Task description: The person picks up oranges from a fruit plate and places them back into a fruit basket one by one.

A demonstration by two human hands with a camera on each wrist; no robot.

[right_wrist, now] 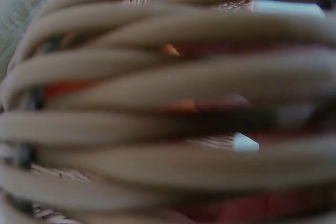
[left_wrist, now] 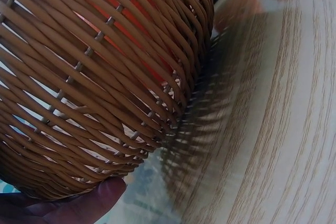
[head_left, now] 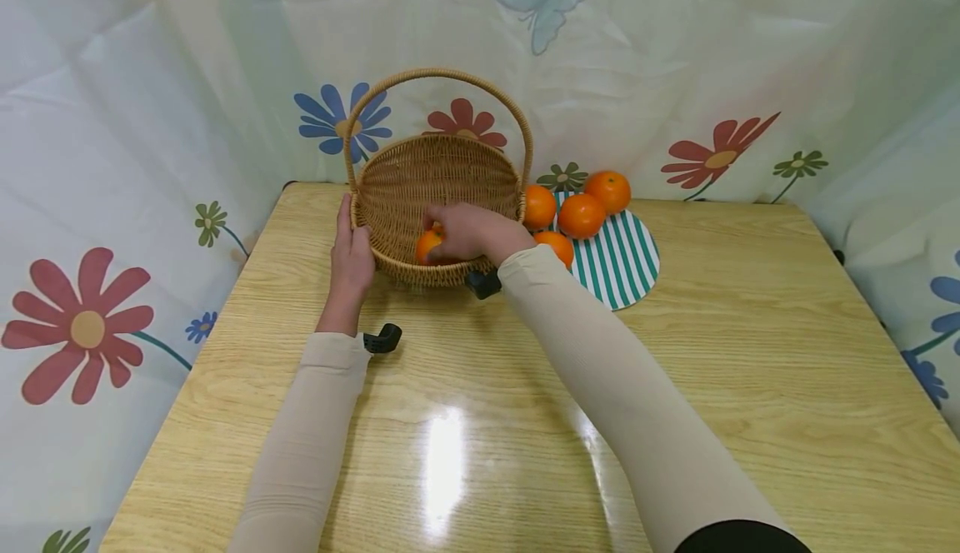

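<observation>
A wicker basket (head_left: 438,161) with a tall arched handle stands at the back of the table. My left hand (head_left: 351,257) holds its left side, the thumb by the rim. In the left wrist view, one fingertip (left_wrist: 111,190) presses the outside of the weave. Over the front rim, my right hand (head_left: 472,232) reaches into the basket and grips an orange (head_left: 428,246) low inside it; the fingertips are partly hidden. Orange colour shows through the weave in the left wrist view. Blurred wicker strands (right_wrist: 173,87) fill most of the right wrist view.
Several oranges (head_left: 582,216) lie right of the basket, on and around a round green-and-white striped mat (head_left: 626,261). The wooden table (head_left: 750,328) extends to the right. A flowered curtain (head_left: 637,62) hangs close behind.
</observation>
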